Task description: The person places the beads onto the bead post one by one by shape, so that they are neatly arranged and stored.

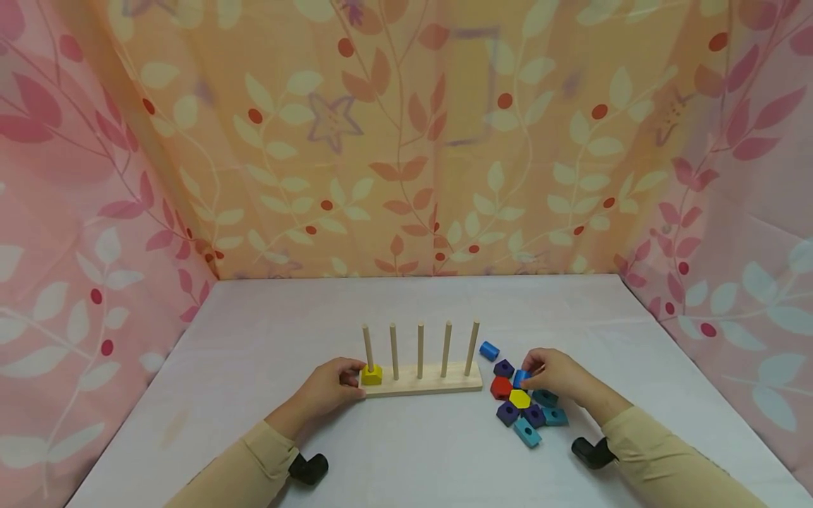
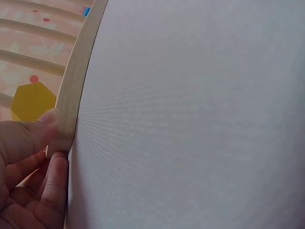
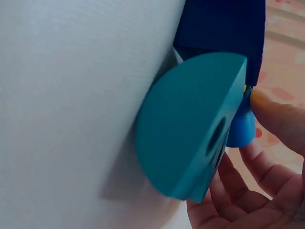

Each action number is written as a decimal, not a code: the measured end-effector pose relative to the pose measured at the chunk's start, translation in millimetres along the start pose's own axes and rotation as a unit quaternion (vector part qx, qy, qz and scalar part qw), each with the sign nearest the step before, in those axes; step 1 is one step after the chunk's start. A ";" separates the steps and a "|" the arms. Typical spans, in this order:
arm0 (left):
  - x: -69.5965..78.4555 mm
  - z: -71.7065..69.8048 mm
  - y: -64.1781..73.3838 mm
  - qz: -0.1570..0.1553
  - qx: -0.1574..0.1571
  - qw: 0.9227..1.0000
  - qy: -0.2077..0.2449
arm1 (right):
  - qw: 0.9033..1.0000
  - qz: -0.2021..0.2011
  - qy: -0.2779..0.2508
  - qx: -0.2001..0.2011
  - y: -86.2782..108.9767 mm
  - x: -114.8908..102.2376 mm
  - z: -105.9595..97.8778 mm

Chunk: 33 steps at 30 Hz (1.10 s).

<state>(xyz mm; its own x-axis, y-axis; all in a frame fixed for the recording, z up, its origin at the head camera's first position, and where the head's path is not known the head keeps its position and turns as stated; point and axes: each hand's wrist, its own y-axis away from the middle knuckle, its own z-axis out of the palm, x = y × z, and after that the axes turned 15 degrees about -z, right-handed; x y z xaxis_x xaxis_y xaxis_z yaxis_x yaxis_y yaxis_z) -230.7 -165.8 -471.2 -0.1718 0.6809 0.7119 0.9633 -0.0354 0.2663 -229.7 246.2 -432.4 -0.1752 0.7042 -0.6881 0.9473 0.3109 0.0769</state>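
A wooden peg board [image 1: 422, 381] with several upright pegs stands on the table. On its leftmost peg sits a yellow block [image 1: 371, 375], which shows a many-sided outline in the left wrist view. My left hand [image 1: 333, 383] grips the board's left end, thumb beside the yellow block. To the right of the board, my right hand [image 1: 559, 374] pinches a blue cylinder [image 1: 521, 379] between thumb and fingers, among loose blocks. In the right wrist view a teal half-round block [image 3: 190, 124] and a dark blue block [image 3: 221, 38] partly hide the blue cylinder.
Around the right hand lie a red block [image 1: 500, 387], a yellow hexagonal block [image 1: 519, 399], several purple blocks [image 1: 507, 413] and teal ones [image 1: 526, 432]. Another blue cylinder [image 1: 489, 351] lies near the board's right end. A patterned curtain [image 1: 406, 141] closes off the table's back and sides.
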 end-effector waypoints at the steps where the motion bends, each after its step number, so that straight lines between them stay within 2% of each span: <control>1: 0.3 -0.1 0.4 -0.001 0.000 1.000 0.000 | 1.000 0.000 -0.002 -0.001 0.1 0.0 0.4; 20: -1.0 -0.2 -3.5 0.014 0.006 1.000 0.000 | 0.999 -0.021 -0.028 0.017 -2.5 0.1 2.8; 33: -1.2 0.6 -2.5 0.014 0.006 1.000 -0.005 | 1.000 -0.006 0.016 0.002 -1.5 -1.8 2.2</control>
<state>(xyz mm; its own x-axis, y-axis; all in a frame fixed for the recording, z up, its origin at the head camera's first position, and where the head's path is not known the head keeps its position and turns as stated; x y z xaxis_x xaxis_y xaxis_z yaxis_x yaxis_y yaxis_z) -232.7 -166.1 -473.1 -0.1437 0.6866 0.7127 0.9700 -0.0448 0.2388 -230.2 243.0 -432.8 -0.1943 0.7209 -0.6652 0.9463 0.3163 0.0665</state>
